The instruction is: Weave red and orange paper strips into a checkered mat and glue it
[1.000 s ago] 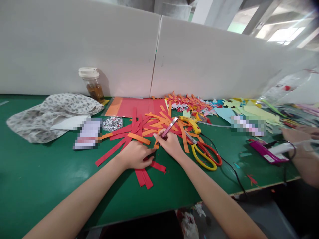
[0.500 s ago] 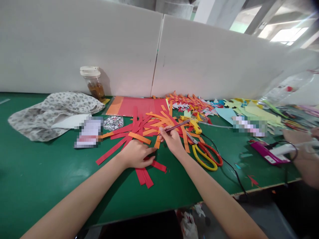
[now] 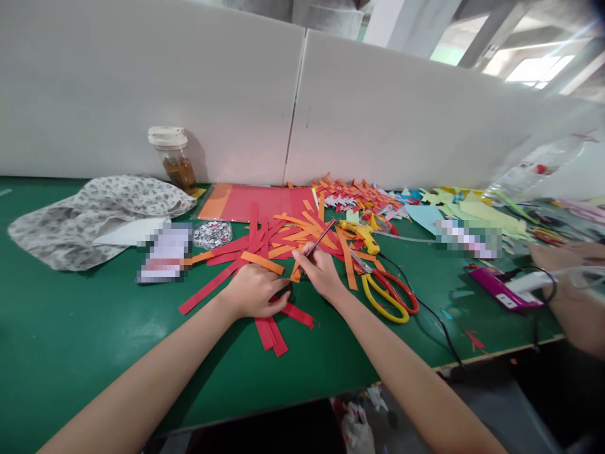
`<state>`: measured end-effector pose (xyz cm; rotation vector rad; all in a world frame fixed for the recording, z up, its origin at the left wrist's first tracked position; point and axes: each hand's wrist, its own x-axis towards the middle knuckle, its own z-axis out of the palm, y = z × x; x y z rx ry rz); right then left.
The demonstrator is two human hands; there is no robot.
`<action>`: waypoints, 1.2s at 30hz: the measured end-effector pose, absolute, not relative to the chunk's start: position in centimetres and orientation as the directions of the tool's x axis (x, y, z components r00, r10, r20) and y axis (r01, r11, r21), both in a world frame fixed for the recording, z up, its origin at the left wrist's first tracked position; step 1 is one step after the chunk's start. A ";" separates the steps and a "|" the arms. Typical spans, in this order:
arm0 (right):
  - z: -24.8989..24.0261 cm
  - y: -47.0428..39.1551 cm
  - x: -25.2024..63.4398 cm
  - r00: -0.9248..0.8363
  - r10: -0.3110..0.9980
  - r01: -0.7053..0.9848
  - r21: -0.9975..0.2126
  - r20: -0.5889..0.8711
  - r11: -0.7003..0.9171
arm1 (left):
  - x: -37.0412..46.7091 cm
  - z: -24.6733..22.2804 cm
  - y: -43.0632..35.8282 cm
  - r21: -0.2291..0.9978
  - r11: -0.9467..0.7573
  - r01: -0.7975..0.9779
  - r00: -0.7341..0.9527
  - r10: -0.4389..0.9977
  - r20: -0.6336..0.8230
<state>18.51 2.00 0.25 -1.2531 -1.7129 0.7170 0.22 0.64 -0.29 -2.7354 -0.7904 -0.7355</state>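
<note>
My right hand (image 3: 319,271) is closed around a slim dark-red pencil (image 3: 321,236), its upper end now tilted up and away. Under that hand a short orange paper strip (image 3: 295,275) points towards me. Its near end meets the fingertips of my left hand (image 3: 255,291), whose fingers are curled and hold it down; part of their grip is hidden. Around both hands lie loose red paper strips (image 3: 208,295) and orange paper strips (image 3: 263,261), heaped and crossing one another. Scissors (image 3: 385,296) with yellow and red handles lie to the right of my right hand.
Behind the heap are a plastic-wrapped stack of red and orange paper (image 3: 265,202) and a pile of folded paper pieces (image 3: 359,192). A yellow glue gun (image 3: 366,239), purple power strip (image 3: 503,290), drink bottle (image 3: 174,161) and patterned cloth (image 3: 108,202) surround it. Another person's arm (image 3: 571,296) is at right.
The pencil has swung more upright in my right hand, its upper end moving left. My left hand stays at the orange strip. The whole view has shifted slightly.
</note>
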 end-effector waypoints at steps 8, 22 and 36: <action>-0.1 2.4 18.5 -0.140 0.955 0.449 -0.843 0.262 0.297 | 0.2 -0.3 0.6 -0.044 -0.836 0.547 0.739 0.458 0.494; 0.2 2.3 18.3 -0.163 0.951 0.463 -0.830 0.264 0.310 | 0.2 -0.3 0.7 -0.035 -0.842 0.538 0.736 0.449 0.506; 0.3 2.3 18.4 -0.180 0.943 0.459 -0.824 0.278 0.331 | 0.3 -0.1 0.6 0.002 -0.834 0.551 0.738 0.488 0.465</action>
